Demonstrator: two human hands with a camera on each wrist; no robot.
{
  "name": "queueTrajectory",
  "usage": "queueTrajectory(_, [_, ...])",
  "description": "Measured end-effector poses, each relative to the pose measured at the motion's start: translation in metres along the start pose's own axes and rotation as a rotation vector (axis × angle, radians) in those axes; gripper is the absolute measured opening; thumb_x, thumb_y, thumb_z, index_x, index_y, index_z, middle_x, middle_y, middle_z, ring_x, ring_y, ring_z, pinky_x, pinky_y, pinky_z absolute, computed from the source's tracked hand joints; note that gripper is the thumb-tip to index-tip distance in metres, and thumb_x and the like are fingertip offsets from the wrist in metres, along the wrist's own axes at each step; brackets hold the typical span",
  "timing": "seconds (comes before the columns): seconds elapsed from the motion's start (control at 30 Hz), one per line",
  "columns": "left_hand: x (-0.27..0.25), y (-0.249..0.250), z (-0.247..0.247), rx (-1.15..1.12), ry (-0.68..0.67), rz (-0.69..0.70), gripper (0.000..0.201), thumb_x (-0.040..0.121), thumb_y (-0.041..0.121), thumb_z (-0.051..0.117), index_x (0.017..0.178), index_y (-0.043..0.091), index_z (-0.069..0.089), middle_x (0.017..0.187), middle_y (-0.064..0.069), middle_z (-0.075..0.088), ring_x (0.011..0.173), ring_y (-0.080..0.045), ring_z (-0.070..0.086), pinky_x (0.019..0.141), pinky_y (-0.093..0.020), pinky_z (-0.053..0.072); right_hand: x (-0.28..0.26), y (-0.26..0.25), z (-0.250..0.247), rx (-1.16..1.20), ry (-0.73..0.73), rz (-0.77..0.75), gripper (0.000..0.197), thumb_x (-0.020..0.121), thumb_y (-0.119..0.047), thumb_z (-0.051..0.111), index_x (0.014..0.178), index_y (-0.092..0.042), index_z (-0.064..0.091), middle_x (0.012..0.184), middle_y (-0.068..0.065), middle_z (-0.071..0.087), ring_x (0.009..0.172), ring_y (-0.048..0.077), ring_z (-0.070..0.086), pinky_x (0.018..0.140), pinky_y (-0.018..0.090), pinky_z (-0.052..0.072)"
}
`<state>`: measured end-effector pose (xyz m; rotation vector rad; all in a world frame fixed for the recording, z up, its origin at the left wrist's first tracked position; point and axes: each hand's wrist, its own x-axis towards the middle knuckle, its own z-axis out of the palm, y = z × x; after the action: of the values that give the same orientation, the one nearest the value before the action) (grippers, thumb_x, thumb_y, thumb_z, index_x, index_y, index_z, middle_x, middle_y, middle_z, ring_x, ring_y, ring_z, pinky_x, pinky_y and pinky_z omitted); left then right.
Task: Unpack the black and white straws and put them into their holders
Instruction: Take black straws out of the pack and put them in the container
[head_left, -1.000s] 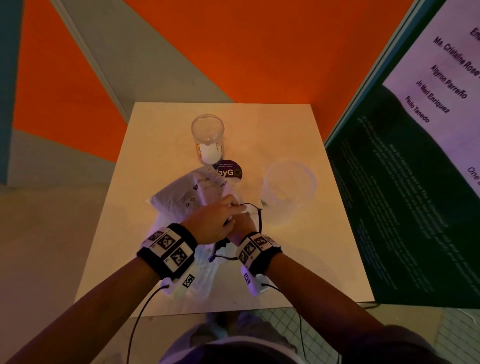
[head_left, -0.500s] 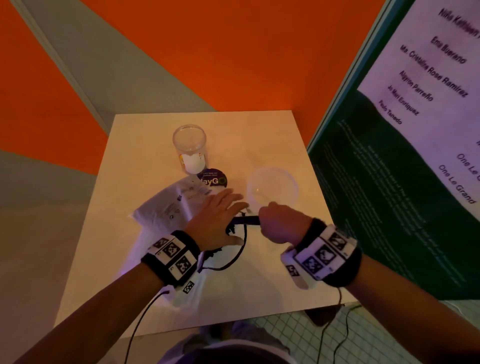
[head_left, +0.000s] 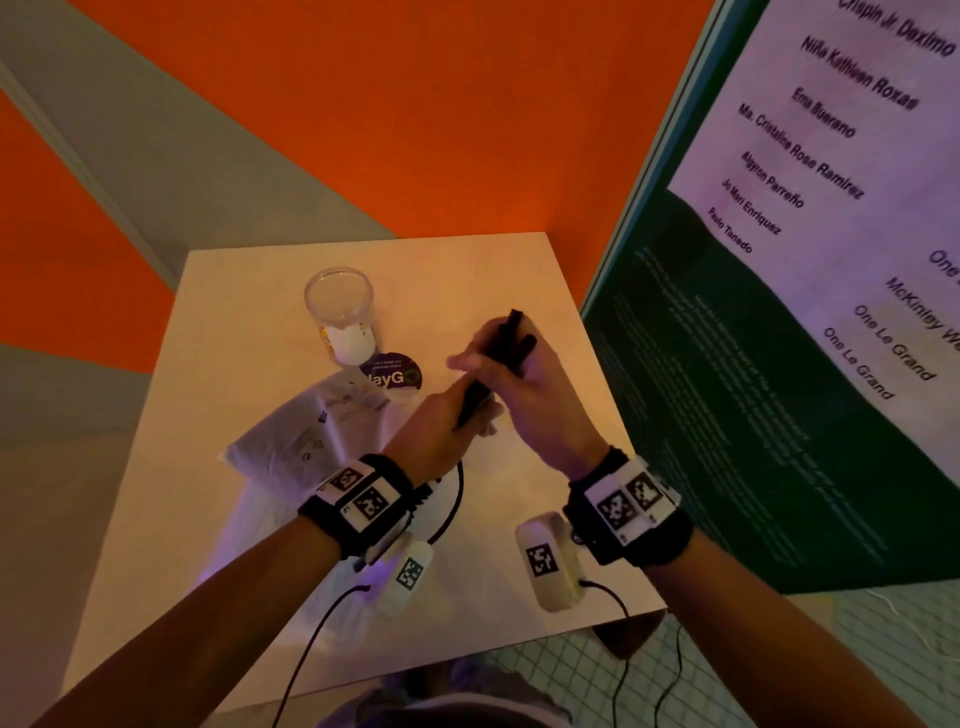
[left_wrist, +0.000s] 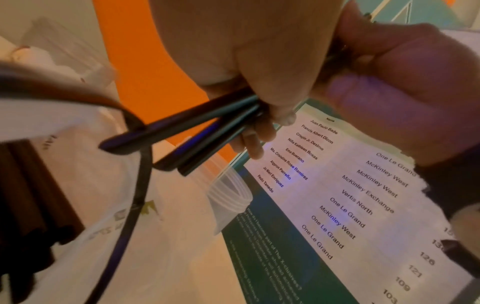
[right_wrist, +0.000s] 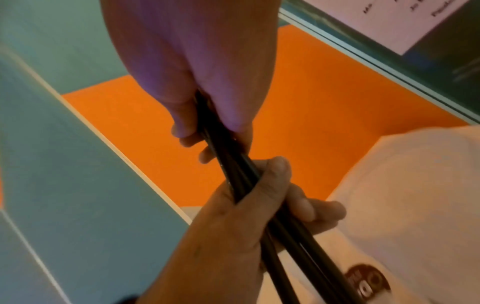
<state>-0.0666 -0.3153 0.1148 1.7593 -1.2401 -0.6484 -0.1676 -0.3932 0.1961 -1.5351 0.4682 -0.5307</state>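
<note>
A bundle of black straws (head_left: 500, 349) is held tilted above the table, over where the wide clear cup (left_wrist: 229, 197) stands. My left hand (head_left: 464, 406) grips the bundle's lower end. My right hand (head_left: 491, 364) wraps its upper part, with the straw tips sticking out past the fingers. The right wrist view shows both hands closed round the straws (right_wrist: 235, 170), the left hand (right_wrist: 262, 203) below the right hand (right_wrist: 207, 123). A tall clear cup (head_left: 338, 306) with something white at its bottom stands at the back. The white plastic bag (head_left: 304, 441) lies left of my hands.
A round dark sticker (head_left: 393, 375) lies between the tall cup and the bag. A green and white poster board (head_left: 779, 364) stands along the table's right edge. An orange and grey wall is behind. A black cable (head_left: 451, 512) loops under my left wrist.
The right hand has drawn the black straws away from the bag and lifted them. The left hand has left the bag and taken the bundle's lower end. The wide cup is now hidden behind the hands.
</note>
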Motion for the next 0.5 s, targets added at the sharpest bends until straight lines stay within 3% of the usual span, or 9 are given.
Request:
queueTrajectory(0.03, [0.004, 0.001, 0.0, -0.023, 0.006, -0.019, 0.022, 0.094, 0.024, 0.057, 0.111, 0.015, 0.048, 0.081, 0.011, 0.063, 0.07, 0.008, 0.06, 0.059, -0.006, 0.042, 0.003, -0.004, -0.005, -0.013, 0.008, -0.037, 0.015, 0.09, -0.004, 0.058, 0.097, -0.014, 0.05, 0.093, 0.014, 0.059, 0.095, 0.04, 0.06, 0.081, 0.055, 0.048])
queueTrajectory(0.1, [0.012, -0.002, -0.001, -0.031, -0.016, -0.065, 0.047, 0.087, 0.035, 0.065, 0.124, 0.017, 0.042, 0.108, 0.007, 0.061, 0.092, -0.004, 0.059, 0.069, -0.01, 0.043, 0.013, -0.013, -0.023, 0.042, 0.038, -0.103, 0.012, 0.089, -0.007, 0.056, 0.092, -0.017, 0.051, 0.089, 0.008, 0.059, 0.091, 0.031, 0.059, 0.09, 0.048, 0.048])
queueTrajectory(0.17, [0.013, -0.014, -0.003, 0.019, -0.03, -0.072, 0.067, 0.083, 0.036, 0.07, 0.136, 0.019, 0.034, 0.132, 0.006, 0.047, 0.118, -0.007, 0.046, 0.088, -0.013, 0.037, 0.025, -0.02, -0.047, 0.115, 0.126, -0.165, 0.012, 0.089, -0.009, 0.056, 0.09, -0.021, 0.054, 0.085, 0.0, 0.062, 0.09, 0.026, 0.059, 0.096, 0.046, 0.046])
queueTrajectory(0.23, [0.009, -0.03, -0.004, 0.185, -0.036, -0.057, 0.076, 0.084, 0.034, 0.069, 0.145, 0.019, 0.026, 0.151, 0.0, 0.03, 0.139, -0.015, 0.026, 0.11, -0.029, 0.027, 0.038, -0.015, -0.07, 0.163, 0.234, -0.193, 0.014, 0.089, -0.006, 0.058, 0.091, -0.019, 0.054, 0.082, -0.003, 0.063, 0.086, 0.022, 0.062, 0.095, 0.044, 0.046])
queueTrajectory(0.33, [-0.003, -0.05, -0.003, 0.471, -0.096, -0.052, 0.072, 0.087, 0.037, 0.063, 0.147, 0.025, 0.024, 0.158, -0.001, 0.013, 0.146, -0.022, 0.009, 0.115, -0.049, 0.022, 0.052, 0.019, -0.084, 0.136, 0.336, -0.12, 0.018, 0.09, -0.001, 0.057, 0.094, -0.017, 0.05, 0.077, -0.006, 0.062, 0.08, 0.017, 0.065, 0.093, 0.039, 0.049])
queueTrajectory(0.5, [-0.031, -0.069, -0.006, 0.572, -0.194, 0.013, 0.038, 0.085, 0.026, 0.065, 0.118, 0.025, 0.048, 0.156, -0.003, 0.015, 0.141, -0.031, 0.021, 0.112, -0.048, 0.029, 0.052, 0.085, -0.083, 0.055, 0.398, 0.091, 0.025, 0.09, -0.005, 0.057, 0.103, -0.023, 0.046, 0.078, 0.0, 0.063, 0.082, 0.023, 0.063, 0.091, 0.045, 0.048])
